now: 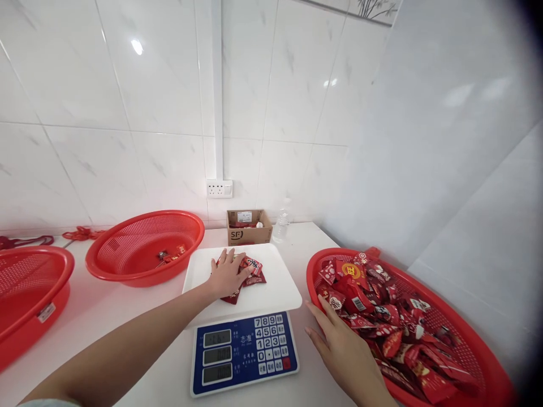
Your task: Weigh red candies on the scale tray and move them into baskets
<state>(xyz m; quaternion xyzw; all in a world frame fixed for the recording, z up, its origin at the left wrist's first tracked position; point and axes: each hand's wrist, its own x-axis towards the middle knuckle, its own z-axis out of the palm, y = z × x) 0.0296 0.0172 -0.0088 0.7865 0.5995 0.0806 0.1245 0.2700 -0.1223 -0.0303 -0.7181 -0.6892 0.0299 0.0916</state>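
Observation:
My left hand (231, 275) lies with fingers spread over a few red snack packets (255, 272) on the white pan (275, 288) of a digital scale. It covers part of the packets. Below the pan, the scale's blue panel (246, 353) shows number keys and three small displays. At the near left rim of a red plastic basket (313, 265) is my right hand (339, 345), fingers apart and nothing visible in them. Many red wrapped packets (384, 311) fill that basket. Whether my right fingers touch the rim, I cannot tell.
Left of the scale stands a red basket (144, 277) with a few small packets inside. Another red basket (63, 271) is cut off at the left edge. Against the tiled wall are a cardboard box (250, 234) and a clear plastic bottle (281, 223). Red cord (82, 233) lies behind the baskets.

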